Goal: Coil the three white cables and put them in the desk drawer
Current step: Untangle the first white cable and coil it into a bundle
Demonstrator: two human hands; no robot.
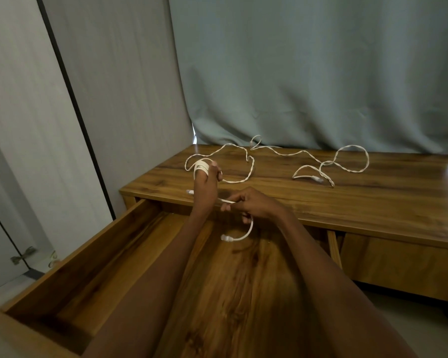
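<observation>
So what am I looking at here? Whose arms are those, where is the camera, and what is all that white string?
No machine here: these are a person's two bare arms, seen from a camera worn on the head, looking forward and down. The white string is cable. The left hand has one cable wound in loops round its fingers. The right hand pinches the loose end of that cable, and its plug dangles over the open drawer, pulled out toward the person. More loose white cable lies uncoiled on the wooden desk, in front of a grey-green curtain. How many cables lie there is hard to tell.
</observation>
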